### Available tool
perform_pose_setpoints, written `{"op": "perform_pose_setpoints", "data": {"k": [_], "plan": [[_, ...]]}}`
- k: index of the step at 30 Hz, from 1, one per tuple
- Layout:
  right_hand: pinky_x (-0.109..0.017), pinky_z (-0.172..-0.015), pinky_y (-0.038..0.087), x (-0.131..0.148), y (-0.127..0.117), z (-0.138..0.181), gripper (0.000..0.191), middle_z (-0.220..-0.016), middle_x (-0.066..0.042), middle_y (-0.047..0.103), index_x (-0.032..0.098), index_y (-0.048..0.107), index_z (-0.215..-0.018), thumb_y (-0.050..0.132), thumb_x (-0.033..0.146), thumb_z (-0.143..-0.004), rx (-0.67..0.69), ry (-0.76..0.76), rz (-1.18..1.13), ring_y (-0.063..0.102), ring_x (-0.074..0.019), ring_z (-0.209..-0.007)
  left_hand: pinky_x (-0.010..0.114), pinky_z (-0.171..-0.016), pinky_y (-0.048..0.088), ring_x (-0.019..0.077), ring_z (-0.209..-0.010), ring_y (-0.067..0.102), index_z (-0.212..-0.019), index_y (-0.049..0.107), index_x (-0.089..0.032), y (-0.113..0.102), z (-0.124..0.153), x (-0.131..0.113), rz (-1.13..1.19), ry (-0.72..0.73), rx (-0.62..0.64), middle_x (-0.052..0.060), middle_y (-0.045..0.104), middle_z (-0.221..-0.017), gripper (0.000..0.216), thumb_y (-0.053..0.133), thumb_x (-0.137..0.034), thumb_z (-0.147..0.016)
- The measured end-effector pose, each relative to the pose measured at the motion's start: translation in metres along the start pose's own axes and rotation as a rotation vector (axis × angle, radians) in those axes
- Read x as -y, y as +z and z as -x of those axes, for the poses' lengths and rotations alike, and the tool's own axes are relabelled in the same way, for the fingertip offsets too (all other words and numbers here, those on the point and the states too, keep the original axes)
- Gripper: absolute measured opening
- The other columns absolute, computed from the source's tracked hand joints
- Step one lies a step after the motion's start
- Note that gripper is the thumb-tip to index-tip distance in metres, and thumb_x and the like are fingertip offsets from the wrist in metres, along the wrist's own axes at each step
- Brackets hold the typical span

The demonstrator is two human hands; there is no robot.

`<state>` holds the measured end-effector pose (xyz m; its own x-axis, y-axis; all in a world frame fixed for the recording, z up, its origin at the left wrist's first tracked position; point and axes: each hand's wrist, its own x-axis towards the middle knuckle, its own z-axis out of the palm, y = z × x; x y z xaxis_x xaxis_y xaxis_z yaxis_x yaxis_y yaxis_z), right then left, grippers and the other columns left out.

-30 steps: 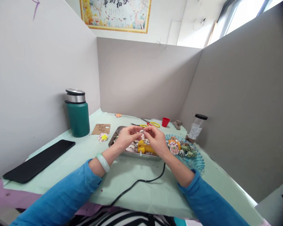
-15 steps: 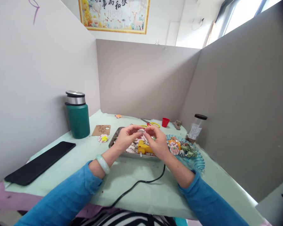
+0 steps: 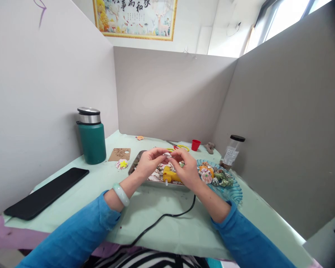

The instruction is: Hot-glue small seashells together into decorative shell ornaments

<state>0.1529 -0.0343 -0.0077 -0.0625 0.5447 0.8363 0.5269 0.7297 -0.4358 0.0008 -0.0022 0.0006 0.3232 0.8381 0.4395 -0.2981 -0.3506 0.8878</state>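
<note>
Between the fingertips of both hands is a small whitish shell (image 3: 167, 155). My left hand (image 3: 150, 162) pinches it from the left, and my right hand (image 3: 185, 166) pinches it from the right. Both are held over a metal tray (image 3: 134, 166) of shells, and the fingers partly cover the piece. A yellow glue gun (image 3: 171, 175) lies on the shells below my hands, its pale nozzle over the tray's front rim. To the right, a blue scalloped plate (image 3: 236, 191) carries several shells and an orange and pink shell piece (image 3: 206, 175).
A green bottle (image 3: 92, 139) and a black flat slab (image 3: 48, 191) are on the left, near a brown card (image 3: 119, 154) and a yellow-centred flower piece (image 3: 122, 164). Behind are scissors (image 3: 182, 148) and a red cup (image 3: 195, 144). A clear jar (image 3: 231, 152) stands right. A black cord (image 3: 167, 214) crosses the front.
The shell has turned slightly between my fingertips, showing more of its whitish face. Both hands keep almost the same place.
</note>
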Motion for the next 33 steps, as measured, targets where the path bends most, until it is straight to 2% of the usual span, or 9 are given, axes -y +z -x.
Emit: {"op": "perform_pose_setpoints", "data": {"k": [4,11,18,26,33], "plan": [[-0.027,-0.066,0.047,-0.002,0.000,0.001,0.006,-0.081,-0.003,0.058,0.021,0.055,-0.085,0.052,0.026,-0.086,0.006,-0.014,0.047,0.056,-0.0134,-0.068,0.029,-0.069,0.052,0.0141,-0.067,0.063,-0.092,0.065,-0.013,-0.002,-0.001,0.002,0.003,-0.031,0.027,0.005,0.068,-0.079,0.029,0.071,-0.029,-0.070],[-0.026,-0.062,0.045,-0.007,0.003,0.002,0.007,-0.077,-0.001,0.057,0.019,0.055,-0.083,0.052,0.024,-0.086,-0.027,-0.007,0.085,0.055,-0.0118,-0.063,0.032,-0.078,0.050,0.0174,-0.079,0.064,-0.100,0.065,-0.013,-0.006,-0.002,0.012,0.107,-0.102,0.110,0.008,0.069,-0.091,0.036,0.074,-0.025,-0.068],[-0.026,-0.064,0.045,-0.006,0.002,0.002,0.005,-0.083,-0.004,0.059,0.019,0.056,-0.085,0.053,0.023,-0.085,0.017,-0.057,0.137,0.054,-0.0122,-0.065,0.033,-0.081,0.048,0.0173,-0.082,0.064,-0.097,0.067,-0.012,-0.004,-0.002,0.011,0.201,-0.132,0.060,0.010,0.069,-0.093,0.031,0.073,-0.024,-0.068],[-0.025,-0.062,0.044,-0.008,0.002,0.002,0.007,-0.085,-0.004,0.059,0.020,0.056,-0.090,0.052,0.023,-0.086,0.041,-0.106,0.112,0.054,-0.0124,-0.067,0.031,-0.077,0.049,0.0164,-0.077,0.065,-0.084,0.064,-0.011,-0.007,-0.004,0.014,0.298,-0.147,0.038,0.007,0.068,-0.082,0.024,0.076,-0.017,-0.064],[-0.026,-0.063,0.044,-0.008,0.001,0.003,0.006,-0.084,-0.003,0.058,0.020,0.055,-0.088,0.051,0.024,-0.086,0.046,-0.101,0.135,0.053,-0.0124,-0.066,0.035,-0.081,0.050,0.0194,-0.081,0.065,-0.094,0.068,-0.010,-0.010,-0.002,0.013,0.303,-0.234,0.062,0.010,0.069,-0.088,0.030,0.075,-0.017,-0.066]]}}
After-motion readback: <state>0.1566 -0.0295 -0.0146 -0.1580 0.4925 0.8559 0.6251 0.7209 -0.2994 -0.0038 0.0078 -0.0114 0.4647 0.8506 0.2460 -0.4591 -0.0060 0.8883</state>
